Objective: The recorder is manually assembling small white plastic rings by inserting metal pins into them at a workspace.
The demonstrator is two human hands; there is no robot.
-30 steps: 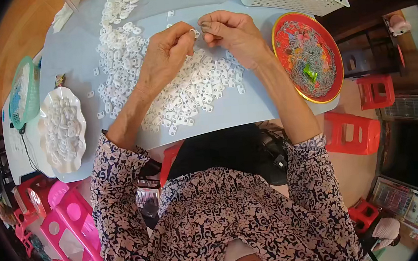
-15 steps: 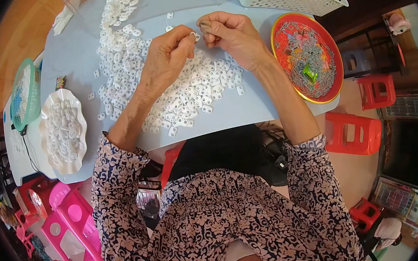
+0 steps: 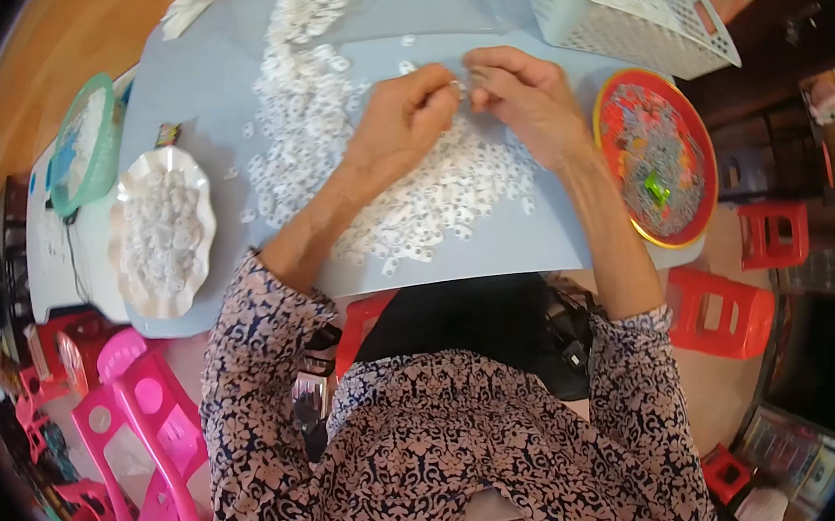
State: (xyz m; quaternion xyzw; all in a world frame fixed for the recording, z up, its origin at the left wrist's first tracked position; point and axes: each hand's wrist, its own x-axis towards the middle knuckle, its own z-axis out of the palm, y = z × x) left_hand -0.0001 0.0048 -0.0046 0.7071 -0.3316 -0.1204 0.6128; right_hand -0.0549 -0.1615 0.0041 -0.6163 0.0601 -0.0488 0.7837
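Observation:
Over a spread of small white plastic pieces with holes, my left hand is closed in a pinch. At its fingertips shows part of one white piece. Facing it, almost touching, is my right hand, thumb and forefinger bent together; whatever they grip is hidden. To the right, a red tray with a yellow rim holds many thin grey metal bits and a bright green wrapper.
A scalloped white dish full of white pieces stands left on the grey-blue table. Beyond it is a green basket. A white perforated basket stands at the back right. Pink chair and red stool flank me.
The whole view has shifted, so table and hands appear farther right and slightly lower. Both hands stay pinched close together, with the white piece still at the left fingertips.

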